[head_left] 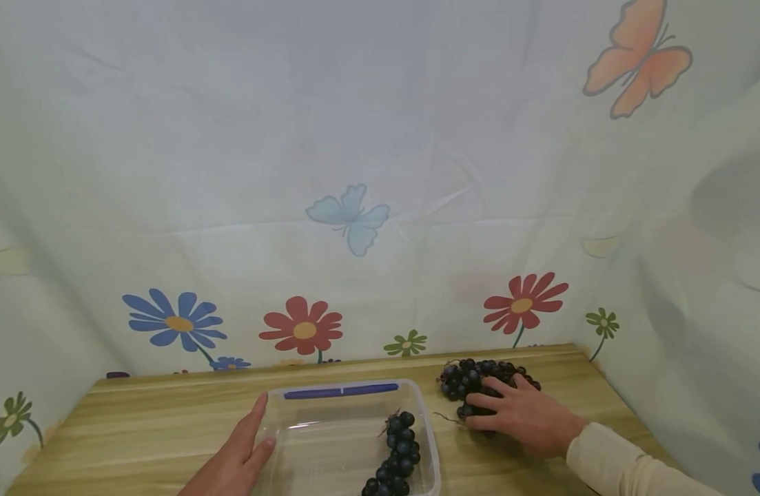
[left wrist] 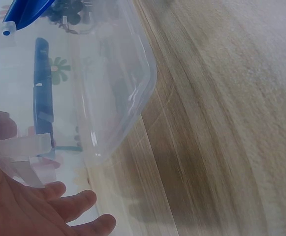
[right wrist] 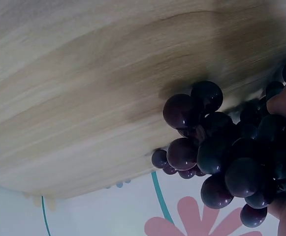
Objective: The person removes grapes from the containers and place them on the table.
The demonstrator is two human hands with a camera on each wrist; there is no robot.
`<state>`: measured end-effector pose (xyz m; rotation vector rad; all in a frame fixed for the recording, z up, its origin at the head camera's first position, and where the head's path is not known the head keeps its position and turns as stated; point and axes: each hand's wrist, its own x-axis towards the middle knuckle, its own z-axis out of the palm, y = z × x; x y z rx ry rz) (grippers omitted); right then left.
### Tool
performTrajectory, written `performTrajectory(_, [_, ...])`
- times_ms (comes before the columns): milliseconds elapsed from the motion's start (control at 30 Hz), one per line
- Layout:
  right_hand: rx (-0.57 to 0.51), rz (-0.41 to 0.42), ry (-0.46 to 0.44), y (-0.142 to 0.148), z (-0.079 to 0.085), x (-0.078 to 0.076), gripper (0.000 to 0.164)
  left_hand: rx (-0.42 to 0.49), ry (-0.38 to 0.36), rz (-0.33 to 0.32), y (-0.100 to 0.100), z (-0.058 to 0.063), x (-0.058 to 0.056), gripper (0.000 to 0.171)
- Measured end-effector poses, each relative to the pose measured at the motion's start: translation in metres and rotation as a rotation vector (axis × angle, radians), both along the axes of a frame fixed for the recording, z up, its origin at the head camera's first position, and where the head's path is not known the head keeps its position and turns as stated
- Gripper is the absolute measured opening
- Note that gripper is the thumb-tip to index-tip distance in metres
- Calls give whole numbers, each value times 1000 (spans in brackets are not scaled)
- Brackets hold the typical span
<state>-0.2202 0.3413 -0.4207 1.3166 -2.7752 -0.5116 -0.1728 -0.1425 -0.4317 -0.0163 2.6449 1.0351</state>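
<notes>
A clear plastic box (head_left: 342, 441) with a blue latch strip on its rim stands on the table. Along its right inner side lies a bunch of dark grapes (head_left: 399, 451). My left hand (head_left: 235, 451) touches the left side of the box, fingers straight; in the left wrist view its fingertips (left wrist: 103, 223) stick out beside a clear latch flap. To the right of the box, my right hand (head_left: 519, 417) grips a second bunch of dark grapes (right wrist: 241, 162), thumb and fingers on either side of it. More grapes (head_left: 463, 379) lie just behind that hand.
The wooden table (head_left: 169, 420) ends at a white curtain (head_left: 231, 138) printed with flowers and butterflies. A thin stem (head_left: 448, 417) pokes out left of the right hand. A small dark object (head_left: 117, 375) sits at the table's far left corner.
</notes>
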Motion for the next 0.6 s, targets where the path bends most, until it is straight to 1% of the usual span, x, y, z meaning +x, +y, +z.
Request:
performTrajectory(267, [-22, -6, 3, 2, -6, -2, 85, 3, -1, 6, 1, 1, 1, 90])
performTrajectory(467, [-48, -38, -49, 3, -9, 1, 89, 8, -1, 2, 0, 0, 1, 91])
performTrajectory(600, [-68, -53, -75, 3, -9, 2, 91, -5, -9, 10, 1, 0, 1, 92])
